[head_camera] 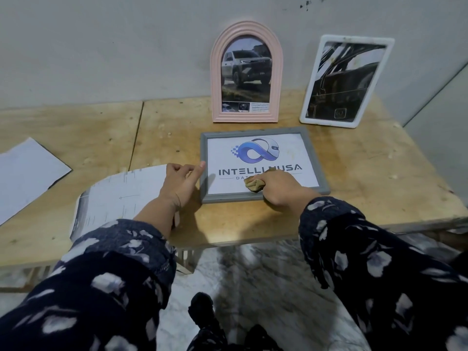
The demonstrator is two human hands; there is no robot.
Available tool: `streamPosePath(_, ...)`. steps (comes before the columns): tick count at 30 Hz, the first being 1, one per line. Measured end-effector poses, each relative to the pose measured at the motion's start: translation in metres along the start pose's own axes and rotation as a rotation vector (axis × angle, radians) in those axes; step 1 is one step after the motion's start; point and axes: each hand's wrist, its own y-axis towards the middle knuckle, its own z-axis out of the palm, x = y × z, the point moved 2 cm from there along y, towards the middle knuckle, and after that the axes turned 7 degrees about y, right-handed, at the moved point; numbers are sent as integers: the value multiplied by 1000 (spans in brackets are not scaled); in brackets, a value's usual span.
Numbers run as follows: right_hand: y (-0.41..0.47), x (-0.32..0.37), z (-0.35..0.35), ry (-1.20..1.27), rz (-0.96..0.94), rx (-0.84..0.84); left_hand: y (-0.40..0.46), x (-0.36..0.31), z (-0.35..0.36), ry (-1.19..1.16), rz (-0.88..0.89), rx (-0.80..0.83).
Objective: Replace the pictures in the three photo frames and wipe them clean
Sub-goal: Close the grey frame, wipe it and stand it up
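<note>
Plywood counter against a grey wall.
Pale, scuffed wall (pixel 126 46) with dark specks near the top; worn counter (pixel 354 173) of jointed wooden sheets; marbled grey-and-white floor (pixel 253 269) below, dimly lit.

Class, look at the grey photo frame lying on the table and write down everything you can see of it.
The grey frame is a landscape rectangle with a plain moulded border, possibly painted wood or plastic. It lies flat, face up, on the wooden table, in front of two upright frames. It holds a white sheet with a blue loop logo and the word INTELLINUSA. The left hand touches its left edge with the thumb. The right hand presses a small tan cloth on its lower front.
</note>
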Motion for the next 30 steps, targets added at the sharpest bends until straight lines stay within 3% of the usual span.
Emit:
streamPosePath(5,0,2,0,-8,14,12,-1,0,3,42,7,52)
streamPosePath(10,-4,7,-8,6,3,35,-37,-22,47,513,269,-302)
streamPosePath(12,-4,8,-10,6,-4,37,-52,-37,76,561,332,-294)
streamPosePath(15,-1,7,-11,27,9,33,-55,-46,107,661,243,-226)
streamPosePath(22,5,1,-7,50,24,43,-52,-44,113,577,191,-281)
streamPosePath(26,7,-2,-40,253,34,94,-53,-46,112,552,221,-287)
streamPosePath(28,15,-3,-71,308,76,-19,-52,-46,113,538,240,-310)
streamPosePath(30,35,-5,-97,248,68,-235,-50,-44,116,554,252,-329)
